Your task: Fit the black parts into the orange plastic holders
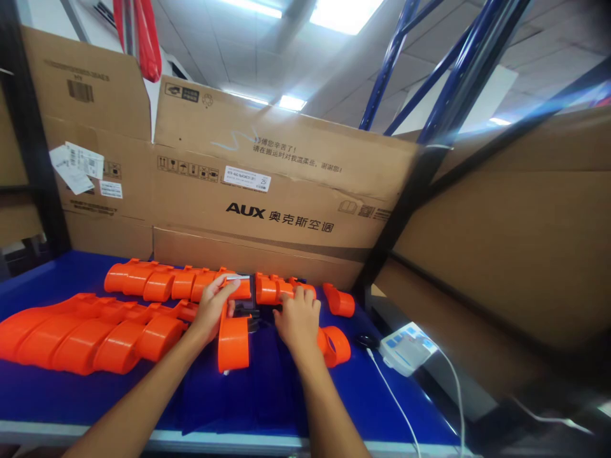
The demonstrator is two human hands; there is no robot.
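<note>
1. While both hands work over the blue table [267, 394], the left hand [210, 312] curls around an orange plastic part [229, 286], thumb and fingers steadying it against a small dark fixture [248, 305].
2. Just right of it, the right hand [298, 318] lies palm down, fingers bent over a second orange part [274, 287], pressing it towards the same fixture; whether it truly grips cannot be told.
3. Below the left hand, a loose orange piece [233, 343] lies within reach.
4. Left of both hands, nested orange parts [90, 334] lie in two rows, apparently kept as stock.
5. Right of the right hand sits a white control box [405, 346] with cables.
6. Behind the hands, a cardboard box wall [267, 191] backs the table.
</note>
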